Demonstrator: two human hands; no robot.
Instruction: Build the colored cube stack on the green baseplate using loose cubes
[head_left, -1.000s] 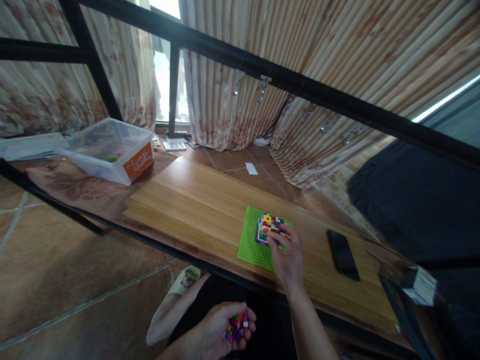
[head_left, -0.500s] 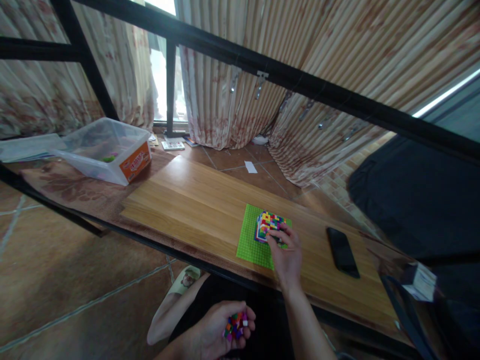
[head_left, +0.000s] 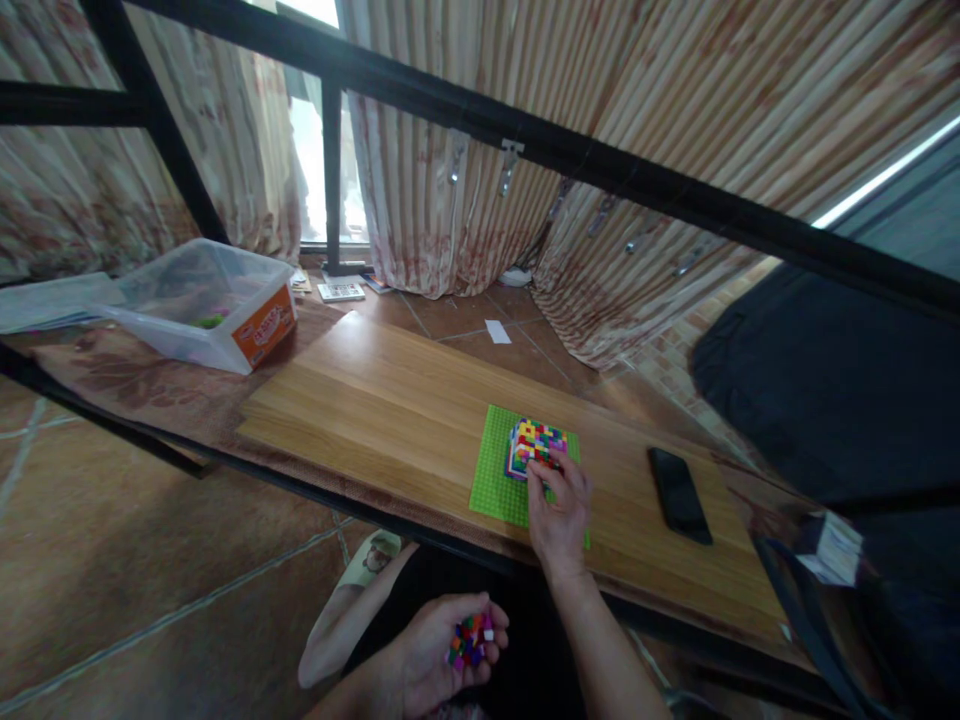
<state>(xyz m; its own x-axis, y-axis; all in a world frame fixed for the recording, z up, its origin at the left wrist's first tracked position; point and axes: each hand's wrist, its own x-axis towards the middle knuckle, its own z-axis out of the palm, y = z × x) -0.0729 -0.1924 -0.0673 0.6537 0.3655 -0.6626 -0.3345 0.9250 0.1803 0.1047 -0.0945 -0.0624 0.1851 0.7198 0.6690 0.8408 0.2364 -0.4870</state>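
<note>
Green studded plate (head_left: 491, 472) under bricks (head_left: 531, 437)

Overexposed daylight enters through the window (head_left: 307, 170) at ten o'clock, throwing pale glare on the wooden board (head_left: 405, 390) toward nine. Black clothing (head_left: 528, 625) at six o'clock sinks into shadow with little detail. Toy-brick stack (head_left: 534, 438) renders soft; wide-angle stretching affects the periphery.

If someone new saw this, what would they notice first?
Probably the multicoloured brick block on the green baseplate, with the right hand at its near edge. Next, the small loose bricks cupped in the left hand, lower down. Then the clear bin with its orange label, off to the left.
</note>
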